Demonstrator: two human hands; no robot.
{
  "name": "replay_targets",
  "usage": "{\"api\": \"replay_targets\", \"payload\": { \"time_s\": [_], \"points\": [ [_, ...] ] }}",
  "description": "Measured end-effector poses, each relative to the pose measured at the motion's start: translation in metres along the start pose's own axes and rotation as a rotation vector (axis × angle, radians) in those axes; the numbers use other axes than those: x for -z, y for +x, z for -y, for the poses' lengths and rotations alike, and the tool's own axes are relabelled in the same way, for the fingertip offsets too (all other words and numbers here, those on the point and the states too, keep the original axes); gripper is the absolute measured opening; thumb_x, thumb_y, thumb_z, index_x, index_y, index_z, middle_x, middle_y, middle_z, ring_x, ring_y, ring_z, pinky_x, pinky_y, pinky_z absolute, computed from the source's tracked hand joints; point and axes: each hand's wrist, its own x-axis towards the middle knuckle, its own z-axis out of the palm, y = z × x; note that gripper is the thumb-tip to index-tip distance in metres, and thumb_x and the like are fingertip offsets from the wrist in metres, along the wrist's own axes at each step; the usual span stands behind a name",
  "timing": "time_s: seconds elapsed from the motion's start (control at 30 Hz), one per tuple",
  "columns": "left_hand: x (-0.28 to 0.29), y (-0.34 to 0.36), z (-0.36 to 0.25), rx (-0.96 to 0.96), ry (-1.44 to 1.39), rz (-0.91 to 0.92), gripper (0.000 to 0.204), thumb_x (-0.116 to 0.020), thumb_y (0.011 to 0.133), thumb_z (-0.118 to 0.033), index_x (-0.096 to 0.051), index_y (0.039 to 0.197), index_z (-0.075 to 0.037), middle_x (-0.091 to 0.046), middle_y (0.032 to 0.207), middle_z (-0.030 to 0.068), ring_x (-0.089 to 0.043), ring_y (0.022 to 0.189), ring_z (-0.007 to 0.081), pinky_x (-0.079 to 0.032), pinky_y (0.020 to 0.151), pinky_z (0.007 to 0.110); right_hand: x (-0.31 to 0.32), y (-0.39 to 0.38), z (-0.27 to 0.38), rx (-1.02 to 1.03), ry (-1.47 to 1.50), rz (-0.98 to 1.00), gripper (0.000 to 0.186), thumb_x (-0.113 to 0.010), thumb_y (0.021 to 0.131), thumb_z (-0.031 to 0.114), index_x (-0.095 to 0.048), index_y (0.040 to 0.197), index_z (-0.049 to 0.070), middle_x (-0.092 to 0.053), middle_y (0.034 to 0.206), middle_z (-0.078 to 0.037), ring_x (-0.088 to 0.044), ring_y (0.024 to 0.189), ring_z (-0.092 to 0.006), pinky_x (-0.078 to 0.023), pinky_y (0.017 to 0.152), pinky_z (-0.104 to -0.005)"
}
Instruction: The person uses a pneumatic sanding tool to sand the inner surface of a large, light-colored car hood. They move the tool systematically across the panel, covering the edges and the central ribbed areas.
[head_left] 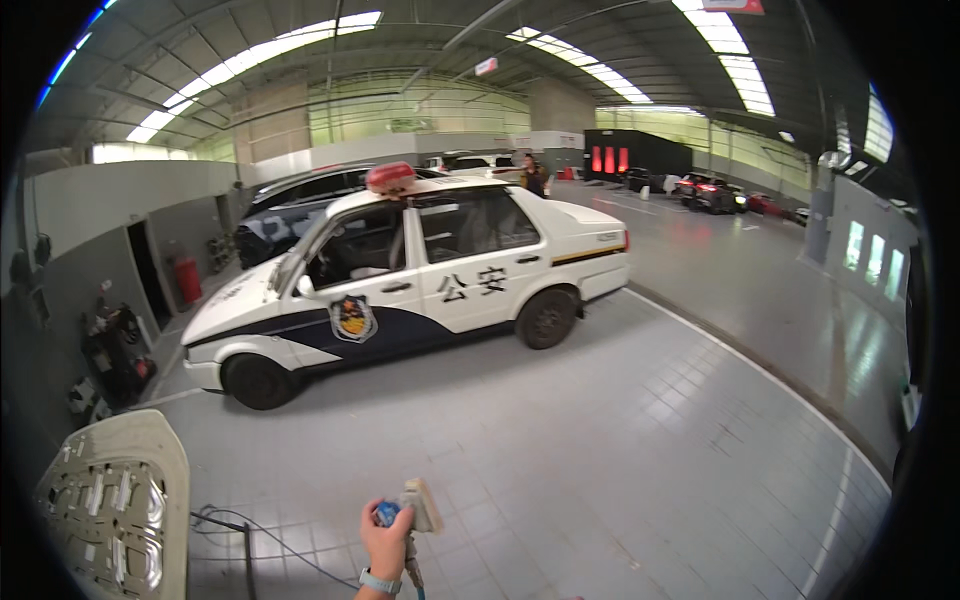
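My left hand [385, 540], with a watch on its wrist, is closed around an air sander [418, 507] at the bottom of the view. The sander has a blue top and a pale, flat pad turned to the right, and a hose hangs from it beside my wrist. Down at the lower left is a pale car hood [165, 480] with its ribbed inner side showing. A thin dark hose [290, 548] runs between the hood and my forearm. My right hand is out of view.
A white and dark-blue police car [470, 260] with a red roof light stands ahead. Behind it are a dark car [290, 200] and a person [533, 176]. Equipment [118, 350] lines the left wall near a red cylinder [187, 279]. More cars [712, 192] stand far right.
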Motion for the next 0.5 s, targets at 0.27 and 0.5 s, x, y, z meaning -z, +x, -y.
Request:
{"api": "replay_targets", "payload": {
  "time_s": [0.27, 0.5],
  "points": [
    [0.145, 0.165, 0.043, 0.05, -0.386, -0.671, 0.035, -0.078, 0.092, -0.017, -0.058, 0.119, -0.006, -0.062, 0.095, 0.0033, -0.061, 0.077, 0.0145, -0.052, 0.064, 0.031, -0.032, 0.363, 0.022, 0.298, -0.04, 0.413, 0.04, -0.058, 0.098, 0.029, -0.068, 0.069, 0.005, -0.066, 0.067, -0.013, -0.065, 0.065, -0.0252, -0.05, 0.062, -0.0412],
    [0.2, 0.34, 0.069, -0.097, -0.016, -0.802, 0.039, -0.08, 0.089, -0.016, -0.06, 0.118, -0.001, -0.059, 0.096, 0.0007, -0.054, 0.084, 0.01, -0.047, 0.074, 0.028, -0.131, 0.597, 0.046, 0.354, -0.114, 0.432, 0.038, -0.06, 0.098, 0.029, -0.064, 0.071, 0.003, -0.066, 0.068, -0.011, -0.062, 0.066, -0.0226, -0.048, 0.063, -0.0407]
  ]
}}
